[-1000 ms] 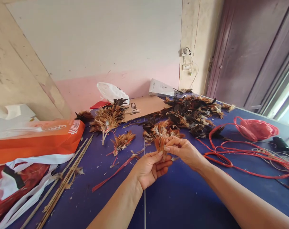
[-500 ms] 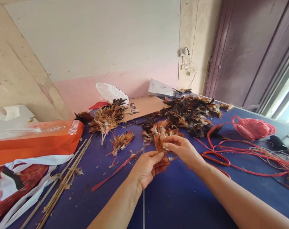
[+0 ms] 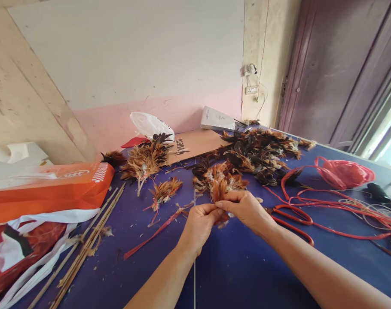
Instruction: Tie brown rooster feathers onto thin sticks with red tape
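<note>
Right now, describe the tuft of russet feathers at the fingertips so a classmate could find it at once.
On the dark blue table, a bare left hand and bare right hand meet in front of a heap of dark feathers. At their fingertips is the tuft of russet feathers; unlike the heap lying behind, it is held.

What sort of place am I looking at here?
Probably a makeshift craft workspace in a worn, plain room, though it could be someone's home. What suggests it: a heap of feathers, a bundle of thin sticks and tangled red cord spread over a blue table.
</note>
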Action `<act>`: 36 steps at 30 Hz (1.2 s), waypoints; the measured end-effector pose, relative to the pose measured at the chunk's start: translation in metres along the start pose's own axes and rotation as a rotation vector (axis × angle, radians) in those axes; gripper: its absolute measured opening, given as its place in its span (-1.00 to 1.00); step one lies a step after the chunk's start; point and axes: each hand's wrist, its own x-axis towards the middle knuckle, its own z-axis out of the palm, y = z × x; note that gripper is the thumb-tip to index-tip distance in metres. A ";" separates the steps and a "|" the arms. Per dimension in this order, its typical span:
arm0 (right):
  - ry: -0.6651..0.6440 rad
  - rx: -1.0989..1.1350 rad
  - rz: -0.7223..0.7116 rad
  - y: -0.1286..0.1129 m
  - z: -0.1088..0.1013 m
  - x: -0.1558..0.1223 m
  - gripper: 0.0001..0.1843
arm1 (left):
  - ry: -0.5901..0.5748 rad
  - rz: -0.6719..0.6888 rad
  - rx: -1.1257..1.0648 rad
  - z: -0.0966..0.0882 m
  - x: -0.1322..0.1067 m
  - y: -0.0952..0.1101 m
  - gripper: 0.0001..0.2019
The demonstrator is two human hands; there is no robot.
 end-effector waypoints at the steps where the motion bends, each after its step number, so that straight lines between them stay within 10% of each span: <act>1: -0.001 0.023 0.010 0.001 0.000 0.000 -0.74 | -0.004 -0.008 -0.006 0.000 0.000 -0.001 -0.77; 15: -0.099 0.353 0.127 0.002 -0.004 0.001 -0.73 | -0.301 -0.220 -0.353 -0.012 0.000 0.006 -0.70; 36: -0.239 0.443 0.122 0.004 -0.001 -0.002 -0.72 | -0.252 -0.246 -0.345 -0.008 0.000 -0.005 -0.84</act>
